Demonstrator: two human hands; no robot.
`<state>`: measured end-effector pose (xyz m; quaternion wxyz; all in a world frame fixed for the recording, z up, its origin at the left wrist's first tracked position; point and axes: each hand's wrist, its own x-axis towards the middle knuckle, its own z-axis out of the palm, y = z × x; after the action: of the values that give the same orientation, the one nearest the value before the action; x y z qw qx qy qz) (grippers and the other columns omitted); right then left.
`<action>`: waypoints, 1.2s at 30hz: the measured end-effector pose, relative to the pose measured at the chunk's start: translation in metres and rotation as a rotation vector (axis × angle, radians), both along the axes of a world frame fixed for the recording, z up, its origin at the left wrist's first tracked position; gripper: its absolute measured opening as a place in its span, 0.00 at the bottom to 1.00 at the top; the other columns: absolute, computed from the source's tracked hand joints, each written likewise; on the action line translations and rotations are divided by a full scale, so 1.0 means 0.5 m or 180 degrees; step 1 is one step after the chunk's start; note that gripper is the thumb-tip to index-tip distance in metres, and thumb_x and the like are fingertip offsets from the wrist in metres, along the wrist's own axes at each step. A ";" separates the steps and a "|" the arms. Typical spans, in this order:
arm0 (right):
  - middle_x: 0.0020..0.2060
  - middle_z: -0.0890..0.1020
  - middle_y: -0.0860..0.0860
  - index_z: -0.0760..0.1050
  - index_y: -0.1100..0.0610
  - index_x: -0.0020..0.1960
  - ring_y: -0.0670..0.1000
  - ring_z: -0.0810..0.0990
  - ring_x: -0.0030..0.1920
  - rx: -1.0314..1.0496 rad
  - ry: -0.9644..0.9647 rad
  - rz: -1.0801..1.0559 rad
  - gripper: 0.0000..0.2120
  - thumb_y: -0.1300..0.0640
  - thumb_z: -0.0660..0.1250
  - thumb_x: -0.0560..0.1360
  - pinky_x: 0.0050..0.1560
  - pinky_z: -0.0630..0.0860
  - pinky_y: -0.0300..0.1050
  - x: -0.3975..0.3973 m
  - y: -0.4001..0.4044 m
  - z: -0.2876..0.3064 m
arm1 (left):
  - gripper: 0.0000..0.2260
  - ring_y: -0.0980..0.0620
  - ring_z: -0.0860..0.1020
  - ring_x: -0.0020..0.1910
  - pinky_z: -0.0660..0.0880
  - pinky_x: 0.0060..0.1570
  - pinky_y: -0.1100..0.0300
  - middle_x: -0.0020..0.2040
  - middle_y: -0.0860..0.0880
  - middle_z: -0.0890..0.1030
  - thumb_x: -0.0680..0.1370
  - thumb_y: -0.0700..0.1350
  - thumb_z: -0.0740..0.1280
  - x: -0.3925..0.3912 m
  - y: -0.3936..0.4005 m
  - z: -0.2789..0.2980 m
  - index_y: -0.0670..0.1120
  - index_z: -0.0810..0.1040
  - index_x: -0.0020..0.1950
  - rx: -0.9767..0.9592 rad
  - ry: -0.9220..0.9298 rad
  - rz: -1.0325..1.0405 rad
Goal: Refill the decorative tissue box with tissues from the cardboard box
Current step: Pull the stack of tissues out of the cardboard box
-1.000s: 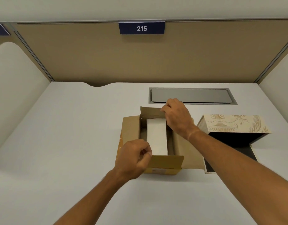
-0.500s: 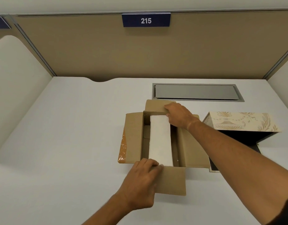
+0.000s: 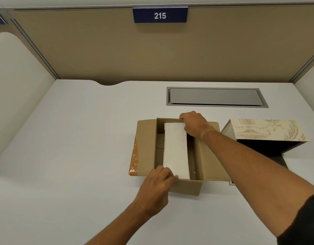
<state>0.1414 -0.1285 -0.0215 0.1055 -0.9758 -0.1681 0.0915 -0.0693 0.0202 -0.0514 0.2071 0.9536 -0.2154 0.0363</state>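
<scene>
- The cardboard box (image 3: 179, 152) sat open on the white surface (image 3: 82, 156), flaps folded out, with a white stack of tissues (image 3: 176, 149) lying lengthwise inside it.
- The left hand (image 3: 156, 190) had its fingers curled at the near end of the stack; whether that grip had closed on the tissues or only on the box edge could not be told.
- The right hand (image 3: 195, 123) was hooked over the far end, at the back wall of the box; its hold on the stack was likewise hidden by the knuckles.
- The decorative tissue box (image 3: 266, 133) stood just right of the cardboard box, its dark inside showing and no tissues visible in it.
- Risk, as a judgement: loose sheets held only at the two ends might sag or fan apart in the middle when lifted.
- The stack could also catch on the box walls or the near flap and drag the light box along the surface.
- The right forearm (image 3: 250, 161) crossed close to the decorative box and could knock it.
</scene>
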 end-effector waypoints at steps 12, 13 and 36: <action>0.56 0.78 0.55 0.75 0.58 0.60 0.54 0.75 0.57 0.1298 -0.0882 -0.0717 0.15 0.63 0.65 0.74 0.54 0.71 0.41 -0.087 0.026 -0.016 | 0.23 0.52 0.69 0.62 0.68 0.60 0.58 0.62 0.50 0.74 0.68 0.54 0.69 0.029 0.025 0.033 0.50 0.75 0.62 -0.0439 0.0198 0.0443; 0.57 0.77 0.55 0.74 0.58 0.61 0.54 0.75 0.58 0.1370 -0.0817 -0.0793 0.15 0.62 0.65 0.75 0.54 0.69 0.39 -0.100 0.029 -0.021 | 0.25 0.52 0.68 0.63 0.67 0.61 0.57 0.64 0.49 0.73 0.68 0.54 0.69 0.044 0.028 0.038 0.50 0.74 0.64 -0.0522 0.0146 0.0587; 0.63 0.74 0.58 0.65 0.60 0.67 0.59 0.74 0.62 0.2326 0.1250 -0.2641 0.32 0.43 0.70 0.72 0.61 0.76 0.56 -0.112 0.088 -0.082 | 0.40 0.44 0.53 0.75 0.58 0.70 0.49 0.78 0.47 0.51 0.70 0.42 0.68 0.201 0.028 -0.041 0.47 0.47 0.75 -0.0645 0.0923 0.1771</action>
<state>0.0856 -0.0845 -0.0627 0.4913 -0.8251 0.2300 0.1577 0.0314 0.0342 -0.0720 0.3116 0.9457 0.0898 -0.0234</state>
